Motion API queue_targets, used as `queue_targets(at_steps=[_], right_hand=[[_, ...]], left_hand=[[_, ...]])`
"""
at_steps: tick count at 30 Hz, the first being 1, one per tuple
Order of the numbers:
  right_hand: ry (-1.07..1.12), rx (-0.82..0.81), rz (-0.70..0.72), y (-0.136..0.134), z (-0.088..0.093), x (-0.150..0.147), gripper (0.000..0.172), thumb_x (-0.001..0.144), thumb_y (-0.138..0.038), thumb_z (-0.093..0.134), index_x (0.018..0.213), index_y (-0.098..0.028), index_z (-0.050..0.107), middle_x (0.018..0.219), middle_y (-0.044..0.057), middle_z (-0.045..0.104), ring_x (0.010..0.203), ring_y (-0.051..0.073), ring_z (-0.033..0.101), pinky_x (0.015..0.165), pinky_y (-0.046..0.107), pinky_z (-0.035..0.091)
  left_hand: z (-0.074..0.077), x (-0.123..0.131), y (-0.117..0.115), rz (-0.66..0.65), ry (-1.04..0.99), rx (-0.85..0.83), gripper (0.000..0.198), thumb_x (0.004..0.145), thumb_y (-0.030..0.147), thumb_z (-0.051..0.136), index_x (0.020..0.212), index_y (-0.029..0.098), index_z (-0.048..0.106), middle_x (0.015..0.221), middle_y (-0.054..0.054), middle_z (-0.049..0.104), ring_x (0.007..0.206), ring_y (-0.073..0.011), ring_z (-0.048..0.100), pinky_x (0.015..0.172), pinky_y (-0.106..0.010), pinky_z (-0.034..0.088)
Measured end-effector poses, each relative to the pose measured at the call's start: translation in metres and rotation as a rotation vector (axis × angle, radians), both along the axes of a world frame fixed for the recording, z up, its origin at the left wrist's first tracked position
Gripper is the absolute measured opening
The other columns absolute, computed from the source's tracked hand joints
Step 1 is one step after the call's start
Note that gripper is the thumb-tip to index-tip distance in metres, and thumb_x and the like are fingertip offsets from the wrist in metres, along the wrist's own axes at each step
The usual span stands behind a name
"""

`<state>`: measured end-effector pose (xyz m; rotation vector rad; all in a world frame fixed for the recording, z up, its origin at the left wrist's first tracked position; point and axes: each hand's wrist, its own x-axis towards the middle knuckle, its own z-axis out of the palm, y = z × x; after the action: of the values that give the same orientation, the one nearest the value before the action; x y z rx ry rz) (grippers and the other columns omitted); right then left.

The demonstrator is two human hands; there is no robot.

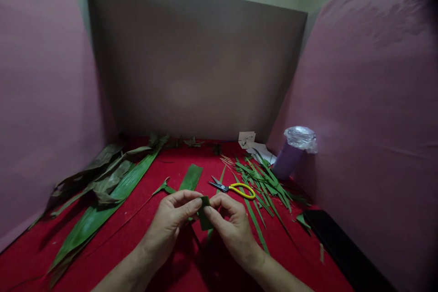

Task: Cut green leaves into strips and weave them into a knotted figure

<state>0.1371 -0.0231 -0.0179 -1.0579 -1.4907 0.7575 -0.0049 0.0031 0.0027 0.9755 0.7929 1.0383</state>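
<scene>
Both hands meet over the red table point(164, 255) near its front middle. My left hand point(173, 221) pinches the top of a short folded green leaf strip point(205, 219) with thumb and fingers closed. My right hand point(230, 223) grips the same strip from the right, fingers curled round it. The strip hangs down between the two hands. Just beyond them a wider green leaf piece point(190, 177) lies flat, and small scissors with yellow handles point(236, 188) lie right of it.
Long green and dried brown leaves point(102, 191) lie at the left. A heap of thin cut leaf strips point(265, 182) is at the right, with a purple cup covered in plastic point(292, 153), paper scraps point(251, 142) and a black flat object point(342, 246). Pink walls enclose the table.
</scene>
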Motion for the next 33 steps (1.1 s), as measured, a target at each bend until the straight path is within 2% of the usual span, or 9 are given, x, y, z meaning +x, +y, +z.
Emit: queue_targets(at_steps=[5,7,10,14,18,23,26,30,33], right_hand=[[-0.097,-0.014,0.046,0.010,0.009,0.014,0.023,0.085,-0.030,0.046,0.069,-0.017,0.057,0.066,-0.001,0.055,0.062,0.012,0.050,0.059,0.023,0.039],[-0.228,0.011,-0.097,0.019,0.014,0.032,0.023,0.089,-0.028,0.037,0.083,-0.017,0.057,0.076,0.002,0.058,0.069,0.014,0.053,0.062,0.024,0.040],[-0.765,-0.020,-0.337,0.031,0.017,0.059,0.016,0.083,-0.020,0.042,0.092,-0.016,0.055,0.095,0.008,0.057,0.090,0.019,0.050,0.079,0.030,0.037],[-0.960,-0.141,-0.259,0.035,0.009,0.071,0.021,0.069,-0.016,0.053,0.090,-0.017,0.057,0.091,0.009,0.056,0.086,0.022,0.050,0.075,0.031,0.034],[-0.994,-0.210,-0.264,0.034,0.004,0.062,0.026,0.062,-0.011,0.052,0.088,-0.016,0.054,0.084,0.008,0.054,0.079,0.022,0.050,0.067,0.028,0.033],[-0.921,-0.231,-0.251,0.037,0.007,0.063,0.037,0.060,-0.013,0.055,0.096,-0.018,0.051,0.088,0.006,0.054,0.082,0.019,0.051,0.068,0.026,0.035],[-0.644,-0.211,-0.231,0.040,0.014,0.065,0.045,0.059,-0.014,0.057,0.103,-0.019,0.051,0.093,0.004,0.054,0.080,0.017,0.052,0.066,0.025,0.038],[-0.122,-0.325,0.052,0.033,0.024,0.050,0.042,0.063,-0.026,0.065,0.103,-0.019,0.055,0.071,-0.002,0.052,0.059,0.011,0.048,0.055,0.024,0.037],[0.068,-0.404,0.219,0.021,0.022,0.033,0.035,0.062,-0.034,0.070,0.090,-0.017,0.055,0.060,-0.005,0.046,0.052,0.009,0.040,0.051,0.022,0.034]], left_hand=[[-0.001,-0.001,0.001,0.077,0.048,0.067,0.009,0.066,0.024,0.070,0.069,0.016,0.067,0.063,0.001,0.064,0.060,-0.0087,0.054,0.061,-0.019,0.043],[-0.001,-0.001,0.004,0.128,0.061,0.067,0.009,0.066,0.025,0.070,0.068,0.017,0.067,0.062,0.002,0.064,0.059,-0.0086,0.055,0.061,-0.018,0.043],[-0.002,-0.001,0.008,0.177,0.052,0.057,0.011,0.065,0.026,0.071,0.068,0.016,0.066,0.063,0.002,0.065,0.060,-0.0087,0.056,0.062,-0.018,0.044],[-0.002,-0.002,0.010,0.178,-0.029,-0.020,0.013,0.065,0.025,0.071,0.071,0.015,0.065,0.064,0.001,0.064,0.059,-0.0090,0.057,0.061,-0.020,0.046],[0.000,-0.004,0.008,0.065,-0.181,-0.130,0.009,0.067,0.021,0.069,0.070,0.014,0.064,0.063,0.001,0.063,0.055,-0.0098,0.058,0.057,-0.022,0.048],[0.005,-0.006,0.006,-0.012,-0.281,-0.182,0.006,0.067,0.015,0.068,0.072,0.013,0.064,0.065,-0.001,0.064,0.057,-0.0103,0.059,0.059,-0.023,0.049],[0.006,-0.007,0.007,-0.003,-0.287,-0.189,0.007,0.067,0.014,0.068,0.073,0.013,0.064,0.066,-0.001,0.064,0.057,-0.0101,0.058,0.059,-0.024,0.049],[0.007,-0.008,0.006,-0.012,-0.282,-0.178,0.005,0.069,0.015,0.066,0.073,0.013,0.063,0.063,0.000,0.062,0.055,-0.0097,0.057,0.057,-0.024,0.049],[0.009,-0.009,0.005,-0.007,-0.281,-0.161,0.006,0.069,0.015,0.065,0.075,0.013,0.063,0.063,0.000,0.061,0.053,-0.0081,0.055,0.054,-0.021,0.047]])
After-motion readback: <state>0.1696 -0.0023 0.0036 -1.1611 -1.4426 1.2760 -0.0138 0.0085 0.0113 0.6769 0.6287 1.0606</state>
